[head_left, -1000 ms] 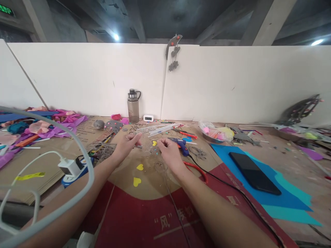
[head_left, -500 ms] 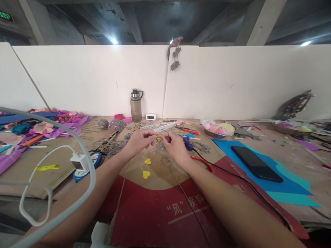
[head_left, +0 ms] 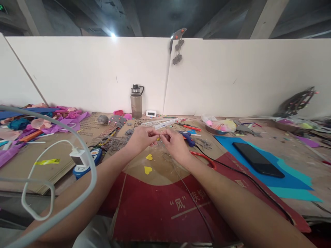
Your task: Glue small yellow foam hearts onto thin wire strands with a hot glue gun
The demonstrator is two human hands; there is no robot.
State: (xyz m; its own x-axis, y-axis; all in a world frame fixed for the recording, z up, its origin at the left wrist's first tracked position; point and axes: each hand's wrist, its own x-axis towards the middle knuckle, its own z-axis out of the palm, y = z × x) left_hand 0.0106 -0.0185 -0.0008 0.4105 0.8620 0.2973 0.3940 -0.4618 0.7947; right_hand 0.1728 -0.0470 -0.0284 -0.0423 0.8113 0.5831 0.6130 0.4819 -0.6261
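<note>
1. Bottle: a translucent grey bottle [head_left: 136, 105] stands upright before the white panel [head_left: 77, 75], its black lid fitted.
2. Bowl: right of the bottle, a shallow metal bowl [head_left: 216, 131] holds clear plastic, a pink ball [head_left: 209, 123] and a pale yellow piece [head_left: 229, 125].
3. Dish: farther right, a shallow dish [head_left: 280, 126] holds magenta and yellow-green pieces [head_left: 307, 126] with clear plastic.
4. Left hand: your left hand [head_left: 143, 139] reaches in from lower left, back upward, thumb and index finger brought together at the tips. You cannot tell whether they grip anything.
5. Loose pieces: two yellow hearts [head_left: 148, 170] lie flat on the cardboard [head_left: 164, 177], just below your hands and apart from each other.
6. Workpiece: a small yellow piece [head_left: 158, 138] sits between your two hands, above the cardboard.
7. Right hand: your right hand [head_left: 173, 142] reaches in from lower right, wrist angled left, with thumb and index finger pinching the yellow piece. A blue glue gun [head_left: 189, 138] lies just beside it.
</note>
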